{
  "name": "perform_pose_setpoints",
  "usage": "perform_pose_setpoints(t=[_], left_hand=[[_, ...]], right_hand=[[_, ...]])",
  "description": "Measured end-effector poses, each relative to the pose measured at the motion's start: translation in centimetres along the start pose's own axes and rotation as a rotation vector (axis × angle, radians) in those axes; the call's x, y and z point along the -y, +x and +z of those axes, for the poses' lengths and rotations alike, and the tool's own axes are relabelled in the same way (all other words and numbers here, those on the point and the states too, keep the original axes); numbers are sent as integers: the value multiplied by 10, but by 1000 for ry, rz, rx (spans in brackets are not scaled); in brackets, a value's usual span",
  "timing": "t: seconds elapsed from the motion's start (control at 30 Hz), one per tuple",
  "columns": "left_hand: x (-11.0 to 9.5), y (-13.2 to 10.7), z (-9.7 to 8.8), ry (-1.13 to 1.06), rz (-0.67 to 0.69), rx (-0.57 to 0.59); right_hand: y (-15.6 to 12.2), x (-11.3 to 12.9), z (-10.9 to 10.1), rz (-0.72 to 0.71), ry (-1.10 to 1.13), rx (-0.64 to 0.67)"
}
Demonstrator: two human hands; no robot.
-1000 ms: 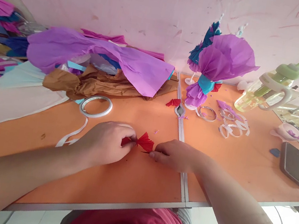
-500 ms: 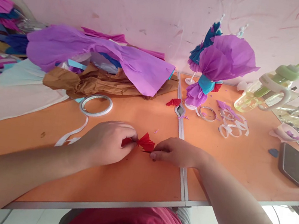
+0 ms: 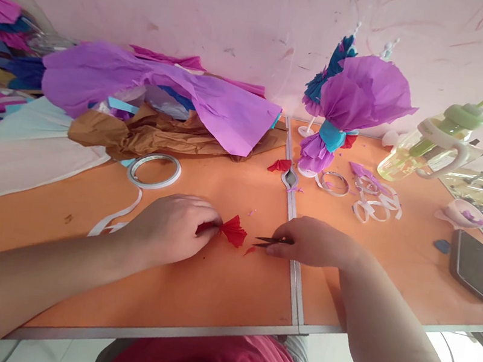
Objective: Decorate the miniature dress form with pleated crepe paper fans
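My left hand (image 3: 172, 228) rests on the orange table (image 3: 206, 285) and pinches the gathered end of a small red crepe-paper fan (image 3: 233, 230). My right hand (image 3: 312, 241) is closed around a pair of small dark scissors (image 3: 271, 242), whose blades point left toward the fan with a short gap between. A tiny red paper scrap (image 3: 249, 249) lies on the table just under the blades.
A tape ring (image 3: 154, 170) and a loose white strip (image 3: 114, 219) lie behind my left hand. Purple, brown and white crepe sheets (image 3: 156, 106) are piled at the back left. A purple paper-dressed figure (image 3: 349, 106), curled strips (image 3: 375, 205), a green-lidded bottle (image 3: 435, 144) and a phone (image 3: 473, 265) are on the right.
My right hand has drawn away to the right from the red fan, exposing the scissors' blades. A small red scrap now lies on the table. My left hand has stayed put.
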State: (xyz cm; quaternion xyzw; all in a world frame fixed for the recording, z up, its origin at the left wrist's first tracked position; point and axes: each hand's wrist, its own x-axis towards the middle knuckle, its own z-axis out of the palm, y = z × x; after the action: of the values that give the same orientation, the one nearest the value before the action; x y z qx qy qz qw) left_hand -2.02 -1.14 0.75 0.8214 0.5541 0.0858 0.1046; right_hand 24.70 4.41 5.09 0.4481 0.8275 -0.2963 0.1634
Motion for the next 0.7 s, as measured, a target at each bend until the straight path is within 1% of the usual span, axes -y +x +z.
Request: perform_pose_setpoints(t=[0.07, 0.13, 0.17, 0.23, 0.3, 0.37, 0.43, 0.53, 0.6, 0.63, 0.7], left_hand=[[0, 0, 0, 19, 52, -21], [-1, 0, 1, 27, 139, -39], [-1, 0, 2, 30, 184, -49], [1, 1, 5, 38, 256, -91], [3, 1, 9, 49, 294, -139], [5, 1, 12, 48, 305, -156], [5, 0, 13, 8, 289, -143], [4, -1, 13, -154, 223, -93], [3, -2, 13, -272, 187, -55], [3, -2, 13, -298, 177, -50], [2, -2, 14, -258, 170, -54]], right_hand=[[-2, -11, -6, 117, -81, -140], [0, -20, -8, 244, -170, -293], [1, -22, -9, 273, -195, -332], [5, -24, -7, 230, -188, -326], [6, -23, -4, 182, -175, -312], [7, -20, -1, 224, -219, -315], [7, -19, 2, 238, -258, -319], [10, -20, 7, 120, -235, -323], [13, -20, 11, 83, -252, -345], [14, -19, 13, 71, -269, -369], [16, -13, 18, 4, -278, -489]])
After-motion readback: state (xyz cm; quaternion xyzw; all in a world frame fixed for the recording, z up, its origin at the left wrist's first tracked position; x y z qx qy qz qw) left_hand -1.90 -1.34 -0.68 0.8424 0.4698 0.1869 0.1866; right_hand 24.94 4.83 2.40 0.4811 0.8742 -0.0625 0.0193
